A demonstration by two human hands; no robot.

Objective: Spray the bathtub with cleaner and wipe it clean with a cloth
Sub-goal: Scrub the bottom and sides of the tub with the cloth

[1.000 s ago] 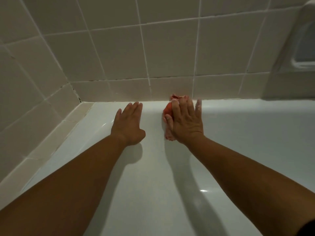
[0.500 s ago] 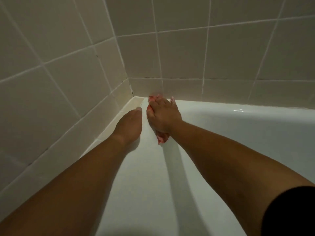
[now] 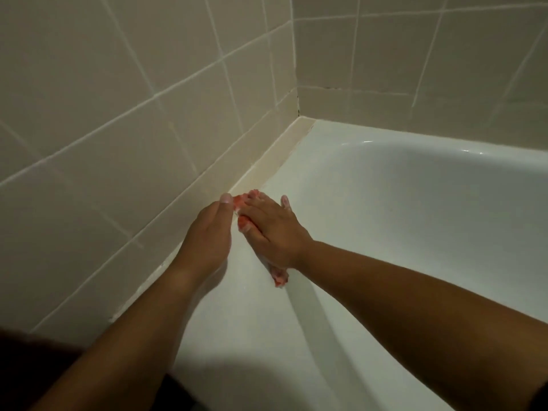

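While I look down through the head camera, two bare forearms reach forward onto the white bathtub [image 3: 385, 221], at its flat rim along the left-hand wall. The right hand [image 3: 275, 232] lies palm down on the red cloth [image 3: 280, 278], with its fingers stretched out straight and a little apart, pressing the cloth against the rim. Most of the cloth is hidden beneath this hand. One bunched end sticks out past the fingertips toward the wall, a bit shows beside the thumb, and a second end pokes out under the heel of the hand, on the side nearer to me. Something pale clings to the little finger, and I cannot tell whether it is foam or wetness. The left hand [image 3: 207, 232] rests just beside the right one, between it and the tiled wall [image 3: 118, 120]. I see it edge-on from the thumb side, fingers straight and held together, holding nothing. Its thumb tip comes right up to the far end of the cloth, but I cannot tell whether it touches. A pale sealing strip [image 3: 275, 155] runs between the rim and the tiles up to the corner of the room, beyond both hands. The tub's basin curves away on the right, with small glints of light on its far edge.
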